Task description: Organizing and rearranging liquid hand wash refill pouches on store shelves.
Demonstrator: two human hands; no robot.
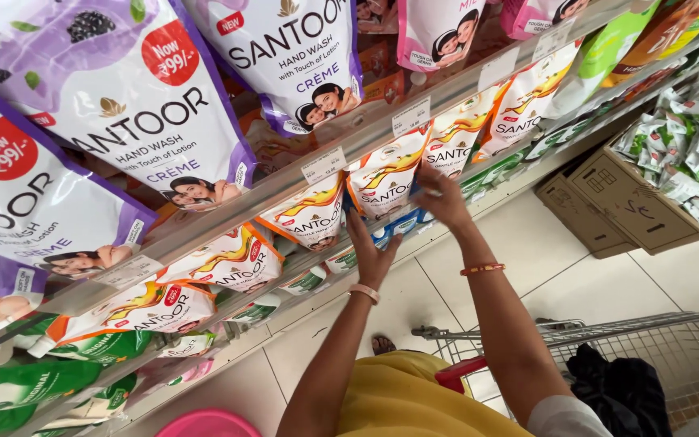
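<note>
- While both arms reach up to the middle shelf, the left hand (371, 257) sits at about 6 o'clock from a white and orange refill pouch (383, 180), its palm turned to the shelf and its fingers spread and lifted toward the pouch's lower edge; whether they grip it cannot be told.
- Right hand (442, 197): at 3 o'clock of the same pouch, fingers curled round its right edge and lower corner, closed on it.
- That pouch stands on the middle shelf just behind the shelf rail (285, 190), leaning slightly, between like pouches on either side.
- A blue packet (404, 224) shows at 5 o'clock of the pouch, between the two hands; contact with either hand cannot be told.
- Left wrist carries a pale pink band (364, 292); right wrist carries an orange bangle (482, 269).
- Upper shelf, at 11 o'clock from the hands: large white and purple pouches (135, 113) hang forward over the rail.
- Lower shelves, at 8 o'clock: further orange pouches (167, 307) and green packs (18, 388).
- At 2 o'clock from the hands, well apart: an open cardboard box (633, 202) on the floor beside the shelving, filled with small green and white packets (689, 158).
- At 5 o'clock: a wire shopping trolley (665, 348) with a red handle piece, a dark item (616, 388) lying in it.
- At 6 o'clock: the person's yellow garment (406, 400); a pink round object (208, 424) at the bottom edge.
</note>
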